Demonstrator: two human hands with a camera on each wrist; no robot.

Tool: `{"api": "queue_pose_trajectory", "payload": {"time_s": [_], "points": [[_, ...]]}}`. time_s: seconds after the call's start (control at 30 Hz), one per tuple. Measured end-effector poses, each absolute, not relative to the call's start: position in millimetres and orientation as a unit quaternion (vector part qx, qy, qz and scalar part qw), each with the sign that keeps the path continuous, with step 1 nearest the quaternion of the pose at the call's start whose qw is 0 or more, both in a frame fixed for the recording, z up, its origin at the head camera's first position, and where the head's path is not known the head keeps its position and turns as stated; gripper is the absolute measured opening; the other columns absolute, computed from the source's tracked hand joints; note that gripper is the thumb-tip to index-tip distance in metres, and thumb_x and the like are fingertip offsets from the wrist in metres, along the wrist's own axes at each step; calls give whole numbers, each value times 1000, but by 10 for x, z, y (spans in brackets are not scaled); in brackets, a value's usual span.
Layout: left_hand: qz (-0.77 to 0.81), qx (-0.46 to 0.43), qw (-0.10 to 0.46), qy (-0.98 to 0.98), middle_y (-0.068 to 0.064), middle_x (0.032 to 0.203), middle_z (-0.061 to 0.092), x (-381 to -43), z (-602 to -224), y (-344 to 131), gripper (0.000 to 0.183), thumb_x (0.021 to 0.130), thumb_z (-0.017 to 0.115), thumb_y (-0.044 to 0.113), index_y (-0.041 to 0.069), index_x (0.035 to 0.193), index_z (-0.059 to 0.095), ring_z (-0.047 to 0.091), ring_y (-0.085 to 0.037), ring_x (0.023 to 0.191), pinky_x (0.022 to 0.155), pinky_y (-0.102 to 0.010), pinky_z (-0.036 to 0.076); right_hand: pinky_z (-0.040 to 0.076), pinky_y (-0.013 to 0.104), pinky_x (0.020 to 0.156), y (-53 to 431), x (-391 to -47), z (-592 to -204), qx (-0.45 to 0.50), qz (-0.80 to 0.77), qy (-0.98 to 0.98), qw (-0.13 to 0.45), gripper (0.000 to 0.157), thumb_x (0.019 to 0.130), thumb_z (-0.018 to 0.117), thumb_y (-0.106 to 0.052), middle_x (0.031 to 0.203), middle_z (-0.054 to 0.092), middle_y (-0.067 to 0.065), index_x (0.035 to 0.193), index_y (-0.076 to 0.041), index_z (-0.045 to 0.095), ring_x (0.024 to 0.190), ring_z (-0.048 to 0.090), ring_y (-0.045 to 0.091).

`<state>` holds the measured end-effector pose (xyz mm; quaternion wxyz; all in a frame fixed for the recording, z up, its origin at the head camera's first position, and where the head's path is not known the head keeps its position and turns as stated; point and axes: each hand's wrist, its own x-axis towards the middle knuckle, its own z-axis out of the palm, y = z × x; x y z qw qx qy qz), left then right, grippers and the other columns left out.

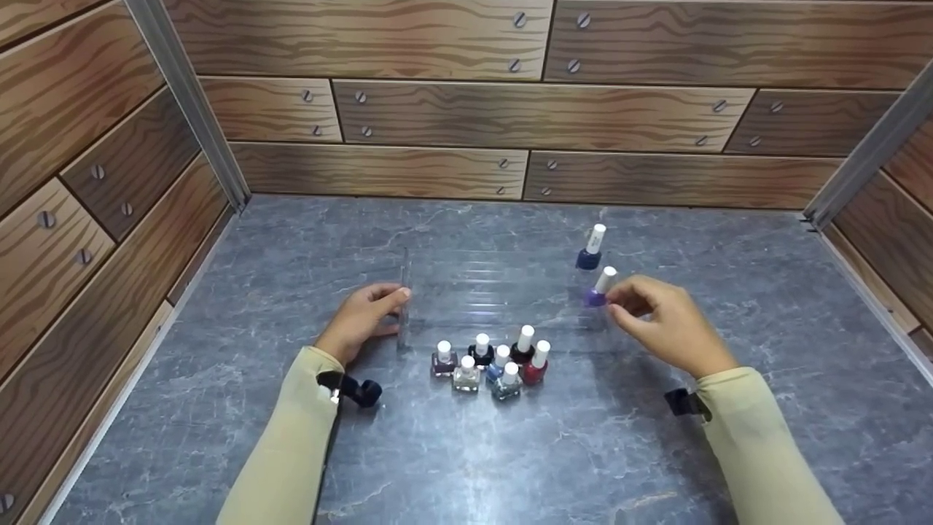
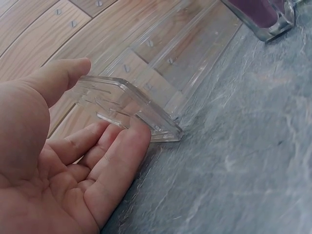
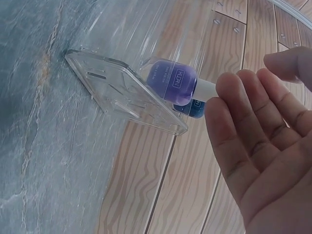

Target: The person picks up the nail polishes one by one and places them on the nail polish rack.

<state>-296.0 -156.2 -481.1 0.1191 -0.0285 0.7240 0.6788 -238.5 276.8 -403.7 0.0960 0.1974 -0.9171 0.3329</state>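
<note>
A clear plastic stepped display rack (image 1: 466, 277) stands on the table. My left hand (image 1: 361, 317) holds its left end panel, with the thumb on the top edge and the fingers against the side, as the left wrist view shows. On the rack's right end stand a purple nail polish bottle (image 1: 596, 297) with a white cap and, one step higher behind it, a dark blue nail polish bottle (image 1: 589, 259). Beside the purple bottle is my right hand (image 1: 660, 321). In the right wrist view its loosely bent fingers (image 3: 228, 87) are close to the white cap, the thumb apart, gripping nothing.
Several nail polish bottles with white caps cluster before the rack, among them a red one (image 1: 534, 372), a clear one (image 1: 466, 379) and a dark purple one (image 1: 443, 362). Wood-patterned panels (image 1: 437, 113) wall the grey marbled table (image 1: 452, 452) at the back and sides.
</note>
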Motion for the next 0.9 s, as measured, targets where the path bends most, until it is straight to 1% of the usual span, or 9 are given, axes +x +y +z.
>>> {"api": "queue_pose_trajectory", "payload": {"time_s": [0.2,0.47,0.73,0.9], "points": [[682,-25,122,721,-13,125,61,-2970,-4799,-1557,51,99,72,35,3,137,62,58,-24,112,92,-37,62,57,19,78,2759,-2380,-4013,195,328,-920,85,12,96,71,-5,99,73,1,108,-5,72,86,66,15],[686,-25,124,717,-12,123,61,-2984,-4795,-1566,49,100,71,34,2,136,62,57,-22,111,89,-35,62,57,20,78,2745,-2395,-4019,203,322,-921,87,10,96,71,-5,97,73,0,106,-5,72,85,65,14],[683,-23,129,719,-12,124,60,-2992,-4821,-1566,50,100,70,34,1,136,60,56,-24,113,93,-37,61,57,20,77,2736,-2390,-4039,202,318,-924,66,9,97,71,-7,96,72,-2,106,-6,73,85,65,13],[683,-26,130,718,-11,123,60,-2975,-4816,-1574,49,100,70,33,1,136,60,56,-23,112,94,-37,61,58,23,77,2707,-2387,-4062,210,325,-920,57,8,97,72,-7,95,72,-3,104,-8,73,84,65,13]]}}
